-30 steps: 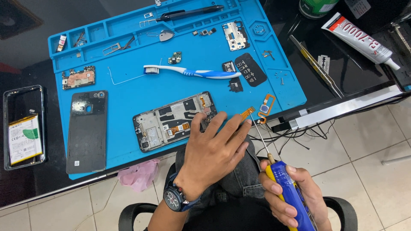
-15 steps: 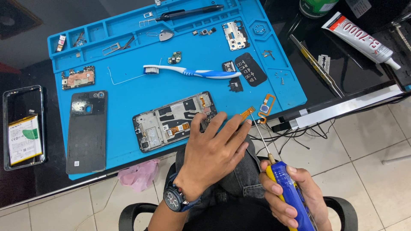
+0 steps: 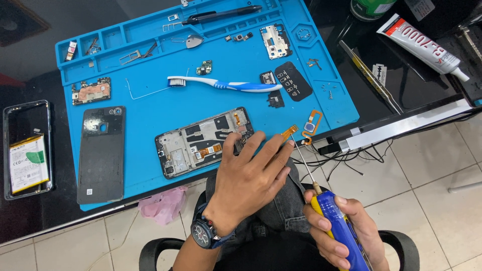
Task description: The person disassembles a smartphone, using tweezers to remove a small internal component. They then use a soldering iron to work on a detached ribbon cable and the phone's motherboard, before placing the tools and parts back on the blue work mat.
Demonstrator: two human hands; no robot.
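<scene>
Nothing has shifted: left hand [image 3: 248,178] stays spread, ungrasping, beside the opened phone [image 3: 203,141]. Right hand [image 3: 335,228] grips the screwdriver [image 3: 331,216]; seat its tip squarely before turning.

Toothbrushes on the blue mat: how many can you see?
1. The toothbrush lies flat across the middle of the blue mat, bristles toward the left, above the opened phone frame. None seems hidden.

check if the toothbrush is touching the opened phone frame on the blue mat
Apart. The head view shows the toothbrush lying higher on the blue mat, with a bare strip of mat between it and the opened phone frame.
</scene>
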